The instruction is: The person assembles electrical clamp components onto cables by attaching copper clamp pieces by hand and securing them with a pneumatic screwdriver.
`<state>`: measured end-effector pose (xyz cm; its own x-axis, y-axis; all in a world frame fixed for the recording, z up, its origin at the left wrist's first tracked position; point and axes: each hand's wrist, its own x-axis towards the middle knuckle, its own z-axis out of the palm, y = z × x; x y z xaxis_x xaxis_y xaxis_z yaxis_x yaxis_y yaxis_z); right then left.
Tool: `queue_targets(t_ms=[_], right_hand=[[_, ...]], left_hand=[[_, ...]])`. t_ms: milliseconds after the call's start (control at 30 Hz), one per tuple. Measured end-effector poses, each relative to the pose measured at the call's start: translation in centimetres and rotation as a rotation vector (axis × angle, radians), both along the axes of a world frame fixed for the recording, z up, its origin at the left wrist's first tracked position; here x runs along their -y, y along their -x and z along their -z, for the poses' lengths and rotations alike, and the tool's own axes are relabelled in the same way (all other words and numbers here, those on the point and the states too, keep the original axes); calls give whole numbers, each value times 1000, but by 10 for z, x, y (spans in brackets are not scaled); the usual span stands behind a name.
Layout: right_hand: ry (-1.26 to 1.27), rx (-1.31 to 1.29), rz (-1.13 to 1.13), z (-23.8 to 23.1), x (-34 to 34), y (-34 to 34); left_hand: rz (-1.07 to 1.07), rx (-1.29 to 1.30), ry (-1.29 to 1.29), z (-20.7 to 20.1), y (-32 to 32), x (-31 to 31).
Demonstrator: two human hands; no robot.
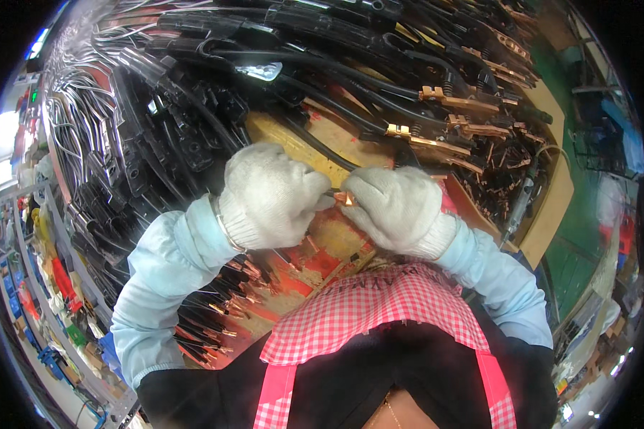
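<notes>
Both my hands wear whitish knit gloves and meet over the worktable, fingers closed. My left hand (272, 194) pinches a short dark cable end that shows between the two gloves. A small copper terminal (345, 199) sits at that end, in the grip of my right hand (396, 209); the rest of it is hidden by the fingers. Just beyond the gloves, a thick black cable (320, 147) runs down toward my right hand. Black clamps with copper jaws (436, 145) lie beyond that hand. Thin cables with bare copper ends (229, 309) are bunched below my left forearm.
Black clamp handles (193, 146) and silvery-grey cables (86, 129) are heaped at the far left. Small copper parts (504, 168) fill a bin at the right, beside a slim tool on a hose (522, 196). Red and yellow boards (329, 247) form the work surface. Shelving stands at left.
</notes>
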<state>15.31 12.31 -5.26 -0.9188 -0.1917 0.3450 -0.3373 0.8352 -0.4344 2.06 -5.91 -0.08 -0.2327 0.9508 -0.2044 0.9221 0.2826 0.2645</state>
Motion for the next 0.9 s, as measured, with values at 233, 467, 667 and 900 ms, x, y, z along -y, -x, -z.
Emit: queue_targets(t_ms=[233,467,667,900], right_hand=[[23,15,-28,4,-1,0],[-3,25,-15,3,0,0],[4,-5,-34,3,0,1],[15,-16,-43,4,-2,1]], left_hand=[[18,-17,4,1,0,0],[11,-8,5,1,-1,0],[7,-13,-36,2,-2,1],[2,-35,-13,3,-3,0]])
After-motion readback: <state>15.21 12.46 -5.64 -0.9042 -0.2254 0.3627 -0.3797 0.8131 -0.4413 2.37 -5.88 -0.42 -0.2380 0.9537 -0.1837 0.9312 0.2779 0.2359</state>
